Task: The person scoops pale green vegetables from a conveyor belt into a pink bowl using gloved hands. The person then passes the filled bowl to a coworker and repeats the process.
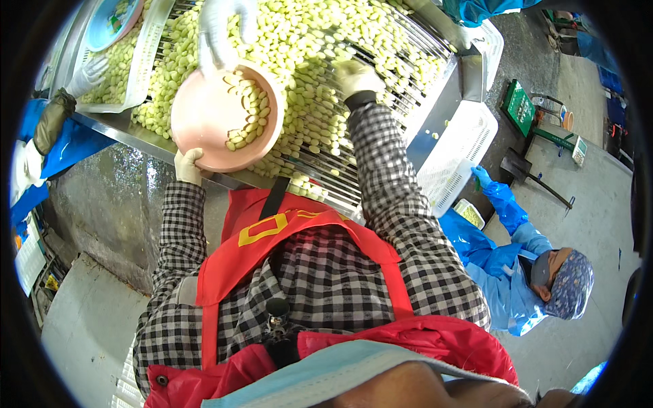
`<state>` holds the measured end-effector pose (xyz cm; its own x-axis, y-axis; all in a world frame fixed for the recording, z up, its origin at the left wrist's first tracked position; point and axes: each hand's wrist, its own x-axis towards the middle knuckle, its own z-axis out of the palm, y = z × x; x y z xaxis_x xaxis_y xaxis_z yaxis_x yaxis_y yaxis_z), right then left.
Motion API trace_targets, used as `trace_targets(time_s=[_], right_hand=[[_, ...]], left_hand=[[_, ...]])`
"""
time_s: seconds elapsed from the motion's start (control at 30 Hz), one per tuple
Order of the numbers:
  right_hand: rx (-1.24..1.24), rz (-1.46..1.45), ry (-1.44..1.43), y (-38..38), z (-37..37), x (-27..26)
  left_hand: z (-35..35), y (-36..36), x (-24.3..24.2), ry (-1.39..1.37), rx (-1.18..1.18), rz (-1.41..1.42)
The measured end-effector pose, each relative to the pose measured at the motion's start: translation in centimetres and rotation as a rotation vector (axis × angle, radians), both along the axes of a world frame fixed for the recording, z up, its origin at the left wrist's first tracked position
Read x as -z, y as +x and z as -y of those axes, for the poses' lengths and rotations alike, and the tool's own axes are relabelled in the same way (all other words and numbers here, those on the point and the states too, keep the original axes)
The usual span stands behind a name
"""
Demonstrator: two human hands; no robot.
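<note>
My left hand (189, 166), in a pale glove, grips the near-left rim of a pink plastic basin (204, 122). Several green oval fruits (251, 109) lie in its right side, grape-like in shape. Under the basin spreads a thick layer of the same fruits (301, 76) on a metal roller conveyor (331, 176). My right hand (358, 79), gloved and blurred, is over the fruits right of the basin; its fingertips are unclear, so I cannot tell what it holds. A co-worker's blurred white-gloved hand (217, 46) reaches to the basin's far rim.
At left, a white crate (133, 76) of fruits bears a blue basin (97, 30), with another person's gloved hand (92, 74) beside it. Right of the conveyor stands a white perforated crate (459, 153), near a co-worker in blue (502, 275). Farther right are a shovel (516, 166) and platform scale (519, 108).
</note>
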<state>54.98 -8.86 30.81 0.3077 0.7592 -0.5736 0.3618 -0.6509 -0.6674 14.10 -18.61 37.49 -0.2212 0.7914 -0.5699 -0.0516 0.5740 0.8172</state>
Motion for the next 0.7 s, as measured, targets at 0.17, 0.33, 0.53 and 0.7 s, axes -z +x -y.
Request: trace_targets(time_s=[0.17,0.33,0.53,0.7], right_hand=[[-0.133,0.346,0.109,-1.6,1.4,-0.4],[-0.291,0.307,0.111,1.9,-3.2,3.2],[-0.604,0.619,-0.014,-0.1,-5.8,5.2],[-0.578,0.653,-0.146,1.9,-5.1,3.8]], left_hand=[[-0.2,0.1,0.0,-0.002,-0.013,0.062],[-0.1,0.8,-0.2,0.028,-0.077,0.054],[-0.1,0.7,-0.1,0.047,-0.094,0.012],[-0.2,0.1,0.6,0.050,-0.071,0.016]])
